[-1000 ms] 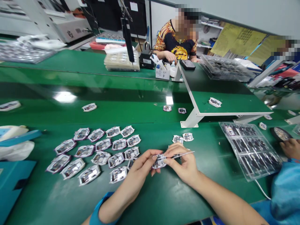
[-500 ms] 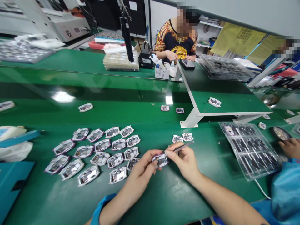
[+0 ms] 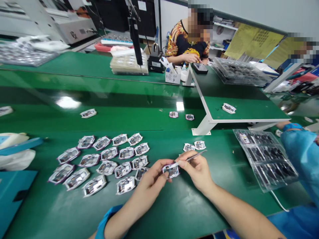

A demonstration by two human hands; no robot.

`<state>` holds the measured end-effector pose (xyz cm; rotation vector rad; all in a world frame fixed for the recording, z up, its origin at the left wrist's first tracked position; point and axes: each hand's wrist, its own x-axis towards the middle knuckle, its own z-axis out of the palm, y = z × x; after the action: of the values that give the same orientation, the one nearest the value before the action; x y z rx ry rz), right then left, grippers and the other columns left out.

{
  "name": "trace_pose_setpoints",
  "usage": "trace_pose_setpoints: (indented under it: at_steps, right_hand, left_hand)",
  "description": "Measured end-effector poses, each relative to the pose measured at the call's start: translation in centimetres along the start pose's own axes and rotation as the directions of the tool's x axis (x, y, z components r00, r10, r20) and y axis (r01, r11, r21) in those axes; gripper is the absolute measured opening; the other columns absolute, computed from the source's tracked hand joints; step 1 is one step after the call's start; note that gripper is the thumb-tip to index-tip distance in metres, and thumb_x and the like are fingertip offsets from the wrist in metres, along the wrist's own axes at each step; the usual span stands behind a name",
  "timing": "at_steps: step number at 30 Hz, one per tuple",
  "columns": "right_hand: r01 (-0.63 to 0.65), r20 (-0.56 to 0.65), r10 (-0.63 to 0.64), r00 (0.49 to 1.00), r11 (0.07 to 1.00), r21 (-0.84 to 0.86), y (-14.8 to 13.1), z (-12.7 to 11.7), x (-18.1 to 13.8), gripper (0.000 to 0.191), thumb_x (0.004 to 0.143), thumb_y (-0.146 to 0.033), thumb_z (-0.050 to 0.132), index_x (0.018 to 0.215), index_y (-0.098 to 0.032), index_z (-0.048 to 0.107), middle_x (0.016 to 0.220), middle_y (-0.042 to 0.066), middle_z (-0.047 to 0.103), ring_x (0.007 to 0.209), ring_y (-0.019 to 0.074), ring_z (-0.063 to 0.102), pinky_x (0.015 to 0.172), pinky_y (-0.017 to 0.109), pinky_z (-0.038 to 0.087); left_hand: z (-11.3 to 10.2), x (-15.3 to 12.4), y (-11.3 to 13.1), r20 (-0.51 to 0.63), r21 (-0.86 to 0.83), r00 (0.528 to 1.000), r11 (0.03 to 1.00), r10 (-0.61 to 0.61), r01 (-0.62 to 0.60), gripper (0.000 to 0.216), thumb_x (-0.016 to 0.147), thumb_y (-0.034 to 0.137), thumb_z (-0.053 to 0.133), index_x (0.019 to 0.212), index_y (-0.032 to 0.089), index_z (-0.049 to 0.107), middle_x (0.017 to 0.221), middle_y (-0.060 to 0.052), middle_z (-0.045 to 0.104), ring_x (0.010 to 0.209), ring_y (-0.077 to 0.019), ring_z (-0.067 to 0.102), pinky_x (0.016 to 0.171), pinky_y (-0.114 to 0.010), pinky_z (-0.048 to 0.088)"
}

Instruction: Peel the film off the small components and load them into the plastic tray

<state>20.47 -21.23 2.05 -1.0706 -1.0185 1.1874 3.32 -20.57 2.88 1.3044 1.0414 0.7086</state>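
Note:
My left hand [image 3: 156, 176] is closed on a small smartwatch-like housing [image 3: 171, 170] with a pale rim, purple edging and electronic parts inside, held tilted above the green bench. My right hand [image 3: 195, 167] grips slim metal tweezers [image 3: 198, 154]; their rear end sticks out to the right and the tip is hidden at the housing's edge. The right fingers touch or nearly touch the housing. Left of my hands, several similar housings [image 3: 107, 167] lie in loose rows. Two more housings [image 3: 194, 146] rest just beyond my right hand.
A clear compartment tray [image 3: 266, 159] with dark parts lies at right, by a co-worker's blue sleeve [image 3: 300, 149]. A white-legged green shelf [image 3: 246, 108] spans the belt [image 3: 124, 116], which carries spaced housings. An electric screwdriver [image 3: 135, 41] hangs ahead; another person [image 3: 188, 43] sits opposite.
Housings on the belt have shifted slightly left. The co-worker's arm at right has reached forward past the tray, and the round dark object there is gone from view. My hands barely moved.

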Motion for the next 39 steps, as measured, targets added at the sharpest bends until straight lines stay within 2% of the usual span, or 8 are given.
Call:
trace_pose_setpoints:
  at_steps: [7,15,21,26,32,36,38,39]
  right_hand:
    - [-0.009,0.028,0.009,1.000,1.000,0.021,-0.2,0.0,0.0,0.022,0.076,-0.041,0.078,0.076,-0.022,0.067,0.074,0.001,0.072,0.067,0.0168,0.066,0.063,0.029,0.053]
    - [0.022,0.068,-0.020,0.997,0.999,-0.034,-0.2,-0.2,-0.1,0.021,0.078,-0.041,0.076,0.076,-0.022,0.067,0.075,0.002,0.072,0.069,0.0169,0.066,0.064,0.029,0.053]
    - [0.046,0.063,-0.042,0.997,0.996,-0.074,-0.2,-0.3,-0.1,0.021,0.079,-0.041,0.076,0.077,-0.021,0.068,0.074,0.002,0.071,0.069,0.0171,0.066,0.065,0.030,0.053]
    - [0.061,0.060,-0.057,0.997,0.996,-0.066,-0.1,-0.1,-0.1,0.014,0.079,-0.033,0.076,0.078,-0.022,0.068,0.074,0.001,0.071,0.068,0.0162,0.065,0.064,0.028,0.053]
    - [0.163,0.011,-0.163,0.987,0.983,-0.089,-0.5,-0.3,-0.6,0.006,0.082,-0.027,0.073,0.081,-0.023,0.070,0.079,0.002,0.073,0.075,0.0165,0.068,0.069,0.027,0.054]
    - [0.206,-0.006,-0.208,0.978,0.975,-0.083,-0.5,-0.5,-0.8,0.003,0.083,-0.025,0.074,0.083,-0.024,0.071,0.079,0.002,0.074,0.077,0.0163,0.069,0.071,0.025,0.056]
    - [0.218,0.015,-0.218,0.976,0.971,-0.093,-0.4,-0.5,-0.8,0.003,0.083,-0.025,0.074,0.083,-0.023,0.072,0.080,0.003,0.074,0.078,0.0171,0.070,0.072,0.026,0.057]
    - [0.221,0.026,-0.219,0.975,0.970,-0.099,-0.3,-0.5,-0.9,0.003,0.083,-0.025,0.074,0.083,-0.023,0.072,0.081,0.003,0.075,0.079,0.0173,0.070,0.072,0.026,0.057]
  left_hand:
    - [-0.3,0.0,0.0,0.056,0.015,0.998,1.000,-0.026,0.026,0.027,0.087,0.034,0.050,0.109,0.021,0.060,0.088,-0.003,0.065,0.073,-0.0186,0.060,0.070,-0.031,0.049]
    - [-1.1,0.1,0.6,0.145,0.146,0.989,0.989,-0.013,-0.008,0.030,0.088,0.035,0.047,0.112,0.021,0.059,0.084,-0.002,0.066,0.073,-0.0188,0.060,0.068,-0.029,0.049]
    - [-1.3,0.1,0.3,0.127,0.167,0.992,0.986,-0.015,-0.007,0.033,0.089,0.037,0.047,0.113,0.020,0.062,0.077,-0.001,0.065,0.069,-0.0182,0.060,0.066,-0.028,0.049]
    - [-1.1,0.4,0.4,0.126,0.082,0.992,0.997,-0.021,0.011,0.030,0.089,0.040,0.049,0.108,0.021,0.064,0.072,0.000,0.064,0.067,-0.0179,0.058,0.064,-0.028,0.049]
    - [-1.3,-0.5,0.0,0.161,-0.014,0.987,1.000,0.001,0.001,0.040,0.081,0.032,0.064,0.119,0.023,0.058,0.093,-0.002,0.066,0.081,-0.0189,0.061,0.075,-0.030,0.050]
    - [-3.9,-2.7,-1.6,-0.068,0.109,0.997,0.994,0.037,-0.029,0.040,0.079,0.031,0.066,0.116,0.023,0.055,0.093,-0.003,0.065,0.081,-0.0200,0.063,0.073,-0.031,0.051]
    - [-6.3,-4.4,-2.4,-0.288,0.210,0.957,0.977,0.039,0.023,0.037,0.080,0.039,0.064,0.112,0.023,0.055,0.094,-0.004,0.067,0.082,-0.0221,0.065,0.074,-0.033,0.052]
    - [-7.6,-5.4,-2.7,-0.415,0.258,0.909,0.964,0.043,0.072,0.039,0.079,0.043,0.064,0.111,0.023,0.054,0.093,-0.004,0.068,0.081,-0.0232,0.065,0.073,-0.034,0.053]
